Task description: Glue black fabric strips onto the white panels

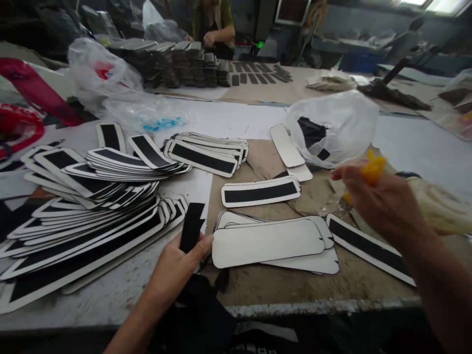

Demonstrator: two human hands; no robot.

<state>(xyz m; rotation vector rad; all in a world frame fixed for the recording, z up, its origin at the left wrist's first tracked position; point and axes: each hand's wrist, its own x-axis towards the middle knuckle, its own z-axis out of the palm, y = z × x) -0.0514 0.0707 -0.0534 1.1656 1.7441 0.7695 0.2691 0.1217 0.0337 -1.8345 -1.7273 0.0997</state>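
My left hand (180,268) pinches a few black strips (192,226) upright between thumb and fingers, at the left end of a small pile of white rounded panels (269,241). My right hand (383,196) is closed around a yellow-handled tool (373,169), raised over the right of the table; its working end is mostly hidden and blurred. Beyond the pile lies a white panel with a black strip on it (261,191). Another such panel (368,248) slants below my right hand.
Fanned stacks of white panels with black strips (121,216) cover the left side. A clear plastic bag (342,123) with black pieces stands at the back right. Across the table a person (217,29) works behind stacked dark pieces (180,64).
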